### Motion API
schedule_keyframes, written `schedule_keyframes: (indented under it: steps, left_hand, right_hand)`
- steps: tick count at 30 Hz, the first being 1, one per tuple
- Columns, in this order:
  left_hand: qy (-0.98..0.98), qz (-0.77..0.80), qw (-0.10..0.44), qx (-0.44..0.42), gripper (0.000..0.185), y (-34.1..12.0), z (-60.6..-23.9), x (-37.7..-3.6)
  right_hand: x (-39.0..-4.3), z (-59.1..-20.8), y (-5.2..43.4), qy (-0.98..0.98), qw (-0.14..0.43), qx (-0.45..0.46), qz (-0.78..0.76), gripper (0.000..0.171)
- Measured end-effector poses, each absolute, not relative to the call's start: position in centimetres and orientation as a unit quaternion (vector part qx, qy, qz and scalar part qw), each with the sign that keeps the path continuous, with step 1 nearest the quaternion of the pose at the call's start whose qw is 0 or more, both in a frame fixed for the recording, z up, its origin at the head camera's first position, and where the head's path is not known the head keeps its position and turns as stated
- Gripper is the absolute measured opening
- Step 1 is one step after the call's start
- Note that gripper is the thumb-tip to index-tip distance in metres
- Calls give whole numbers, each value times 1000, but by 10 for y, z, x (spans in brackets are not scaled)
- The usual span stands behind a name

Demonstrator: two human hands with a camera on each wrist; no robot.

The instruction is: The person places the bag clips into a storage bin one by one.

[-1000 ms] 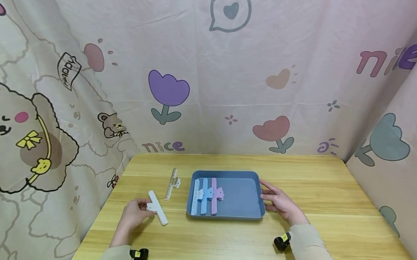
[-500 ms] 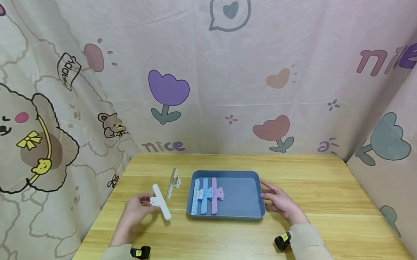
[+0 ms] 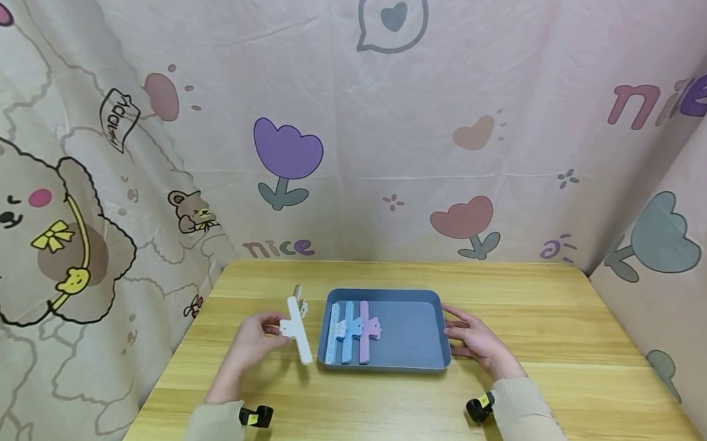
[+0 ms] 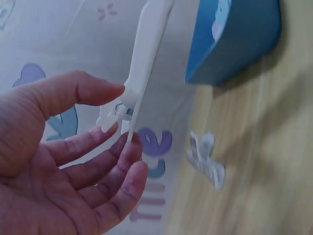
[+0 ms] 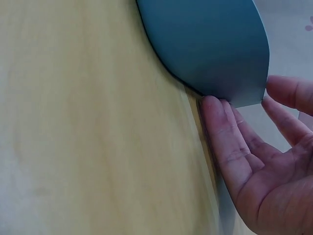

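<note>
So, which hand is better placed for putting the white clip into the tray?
Left, I would say: the left hand holds the white clip near the tray, on its left, while the right hand touches the tray's opposite side.

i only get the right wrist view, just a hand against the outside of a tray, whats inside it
Observer: Three clips stand side by side at the left end of the blue-grey tray: a ruler-marked whitish clip, a light blue clip and a pinkish-purple clip.
Operator: and the other hand
Observer: The left hand holds a white clip off the table, left of the tray.
Operator: any clip lying loose
Observer: Yes, a ruler-marked clip lies on the table; the head view shows it partly hidden behind the held one.
</note>
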State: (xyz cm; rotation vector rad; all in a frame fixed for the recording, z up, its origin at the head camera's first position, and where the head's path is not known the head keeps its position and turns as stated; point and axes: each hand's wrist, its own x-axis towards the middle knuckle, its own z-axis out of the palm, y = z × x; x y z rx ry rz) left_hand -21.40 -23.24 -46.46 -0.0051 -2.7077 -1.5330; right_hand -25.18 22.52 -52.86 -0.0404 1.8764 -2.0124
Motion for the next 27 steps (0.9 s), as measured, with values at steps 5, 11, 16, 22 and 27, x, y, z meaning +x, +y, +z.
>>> schedule_keyframes:
  steps: [5, 11, 16, 22, 27]
  left_hand:
    - [-866, -498, 3, -36, 46, -212, -457, -222]
    - [-871, -487, -12, -65, 46, -191, -450, -235]
    - [-871, -484, -30, -80, 43, -171, -447, -245]
    - [-870, -480, -57, -101, 41, -147, -452, -255]
    - [-861, -491, -79, -108, 40, -128, -457, -262]
  right_hand:
    - [-252, -528, 224, 674, 186, -12, -715, 65]
    - [-252, -528, 221, 683, 178, 6, -708, 65]
    - [-252, -526, 219, 689, 168, 17, -705, 62]
    - [-253, -523, 218, 690, 163, 32, -704, 61]
    - [-253, -522, 217, 693, 163, 40, -701, 61]
